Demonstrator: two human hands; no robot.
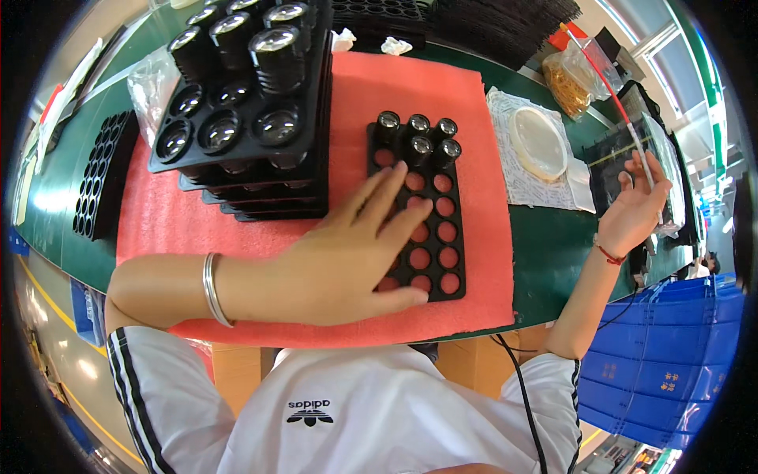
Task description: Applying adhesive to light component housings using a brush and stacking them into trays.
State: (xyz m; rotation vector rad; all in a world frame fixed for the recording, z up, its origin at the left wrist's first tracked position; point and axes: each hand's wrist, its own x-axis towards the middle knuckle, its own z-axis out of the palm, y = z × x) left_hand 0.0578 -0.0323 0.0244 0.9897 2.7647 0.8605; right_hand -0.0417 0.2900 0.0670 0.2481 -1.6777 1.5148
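Note:
My left hand lies across a black tray with rows of round holes, its fingers spread and nothing in them. At the tray's far end stand several black lens barrels with shiny glass tops. Off to the right, my right hand is raised, its fingers closed around a long thin red-and-whitish rod that slants up and away to the left. Left of the hole tray rises a stack of black trays, its top one carrying larger glass-topped lens barrels.
A red foam mat covers part of the green table. Right of it, a round whitish dish rests on paper. Another black holed tray stands at far left. A bag of tan bands and blue bins are at right.

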